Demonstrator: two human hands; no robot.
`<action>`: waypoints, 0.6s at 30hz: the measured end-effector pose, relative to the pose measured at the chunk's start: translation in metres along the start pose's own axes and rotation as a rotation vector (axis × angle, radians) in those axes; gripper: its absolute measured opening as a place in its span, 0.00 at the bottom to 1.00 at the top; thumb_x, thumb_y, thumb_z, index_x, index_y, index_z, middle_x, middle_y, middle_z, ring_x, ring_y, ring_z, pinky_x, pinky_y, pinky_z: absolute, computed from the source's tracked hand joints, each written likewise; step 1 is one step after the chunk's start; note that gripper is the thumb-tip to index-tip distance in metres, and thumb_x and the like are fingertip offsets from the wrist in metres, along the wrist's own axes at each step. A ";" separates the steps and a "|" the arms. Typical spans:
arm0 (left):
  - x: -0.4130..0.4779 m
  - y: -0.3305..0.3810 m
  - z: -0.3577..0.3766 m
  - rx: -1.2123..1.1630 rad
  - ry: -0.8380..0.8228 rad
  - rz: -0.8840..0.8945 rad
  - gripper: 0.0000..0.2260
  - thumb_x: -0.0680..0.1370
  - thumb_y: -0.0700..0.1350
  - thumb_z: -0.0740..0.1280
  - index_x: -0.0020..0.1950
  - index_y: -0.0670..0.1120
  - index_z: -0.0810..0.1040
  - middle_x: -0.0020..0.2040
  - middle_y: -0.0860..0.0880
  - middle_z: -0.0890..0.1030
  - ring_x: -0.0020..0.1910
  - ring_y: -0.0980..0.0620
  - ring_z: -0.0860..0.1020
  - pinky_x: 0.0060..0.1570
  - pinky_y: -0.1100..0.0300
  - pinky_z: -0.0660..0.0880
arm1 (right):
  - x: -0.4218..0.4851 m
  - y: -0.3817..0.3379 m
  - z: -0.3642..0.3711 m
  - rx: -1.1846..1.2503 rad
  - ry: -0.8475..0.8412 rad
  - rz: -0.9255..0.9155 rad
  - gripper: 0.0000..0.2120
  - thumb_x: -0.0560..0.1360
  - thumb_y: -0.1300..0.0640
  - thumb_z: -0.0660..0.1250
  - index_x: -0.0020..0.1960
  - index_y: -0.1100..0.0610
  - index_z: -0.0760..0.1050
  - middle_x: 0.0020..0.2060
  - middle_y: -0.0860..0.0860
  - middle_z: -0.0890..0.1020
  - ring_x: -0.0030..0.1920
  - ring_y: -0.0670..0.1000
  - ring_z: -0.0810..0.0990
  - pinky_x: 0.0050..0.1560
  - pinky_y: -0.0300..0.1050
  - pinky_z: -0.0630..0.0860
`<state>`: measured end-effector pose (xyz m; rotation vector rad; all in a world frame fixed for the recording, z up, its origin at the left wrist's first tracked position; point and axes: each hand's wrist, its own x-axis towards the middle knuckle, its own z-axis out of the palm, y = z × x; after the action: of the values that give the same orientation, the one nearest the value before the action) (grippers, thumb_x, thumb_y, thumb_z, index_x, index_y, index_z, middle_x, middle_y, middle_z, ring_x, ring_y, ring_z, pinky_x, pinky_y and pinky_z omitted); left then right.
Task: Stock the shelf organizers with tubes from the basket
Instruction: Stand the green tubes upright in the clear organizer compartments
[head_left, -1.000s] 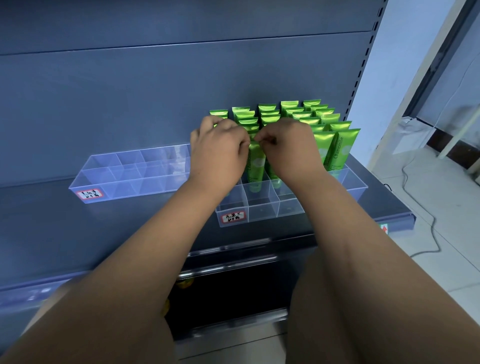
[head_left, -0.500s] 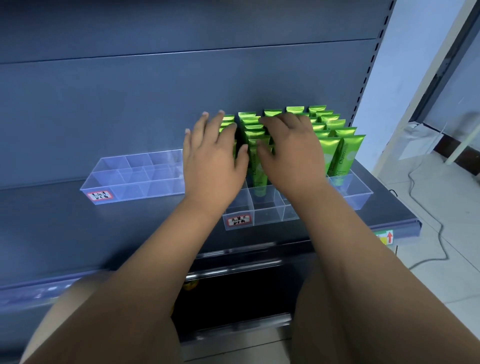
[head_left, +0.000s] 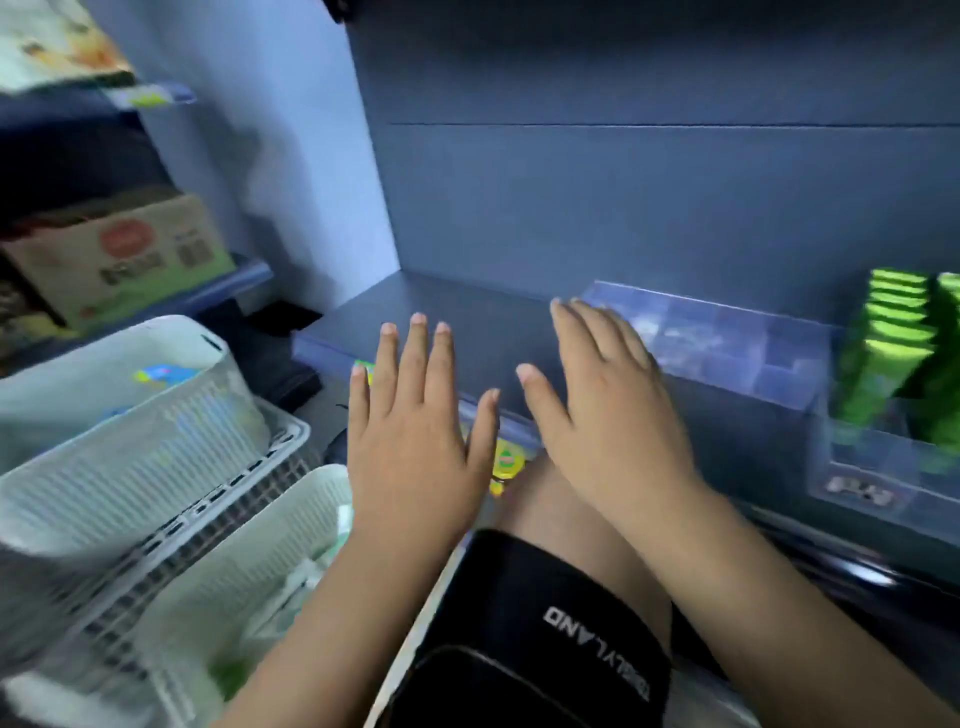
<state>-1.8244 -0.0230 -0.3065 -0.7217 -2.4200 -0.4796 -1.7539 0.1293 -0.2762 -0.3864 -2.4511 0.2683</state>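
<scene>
Both hands are spread flat, fingers straight and palms down, with nothing gripped by either. The left hand (head_left: 415, 447) is held over the front edge of the shelf (head_left: 467, 312). The right hand (head_left: 608, 415) is just beside it, thumbs pointed toward each other but apart.

The green tubes (head_left: 883, 353) are seen well off to the right of the right hand, stood upright in tight rows inside a clear organizer (head_left: 872, 467) with a small label stuck on its front. A second clear organizer (head_left: 727, 343) is set on the shelf between that one and the right hand, right at the fingertips. Whether it's actually touched can't be told, it's all pretty smeared.

Left of the left hand, pale plastic baskets (head_left: 156, 441) are packed close together, and something greenish is blurred inside the nearest one. Further left, a cardboard box (head_left: 119, 254) is parked on another shelf. Below the hands, a bare knee (head_left: 545, 493) and black shorts (head_left: 545, 623) with white lettering are visible.
</scene>
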 end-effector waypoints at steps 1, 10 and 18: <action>-0.011 -0.029 -0.010 0.041 -0.003 -0.070 0.32 0.83 0.63 0.52 0.82 0.47 0.59 0.83 0.49 0.58 0.83 0.47 0.51 0.79 0.42 0.53 | 0.002 -0.031 0.017 0.045 -0.029 -0.064 0.32 0.80 0.40 0.51 0.78 0.57 0.63 0.76 0.54 0.68 0.77 0.57 0.63 0.76 0.56 0.62; -0.116 -0.217 -0.021 0.300 -0.250 -0.501 0.33 0.84 0.64 0.47 0.83 0.46 0.56 0.83 0.46 0.55 0.83 0.43 0.49 0.80 0.44 0.53 | -0.032 -0.201 0.190 0.183 -0.520 -0.402 0.24 0.81 0.48 0.60 0.73 0.57 0.69 0.68 0.54 0.75 0.68 0.58 0.72 0.66 0.53 0.68; -0.182 -0.283 0.086 0.126 -0.593 -0.745 0.31 0.84 0.63 0.49 0.82 0.47 0.57 0.82 0.47 0.60 0.82 0.44 0.51 0.80 0.45 0.53 | -0.055 -0.175 0.318 0.055 -1.044 -0.143 0.18 0.80 0.46 0.59 0.64 0.54 0.75 0.59 0.56 0.80 0.56 0.61 0.79 0.55 0.54 0.79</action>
<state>-1.8995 -0.2767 -0.5321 0.1645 -3.2221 -0.4179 -1.9464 -0.0841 -0.5047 -0.0150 -3.4528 0.5842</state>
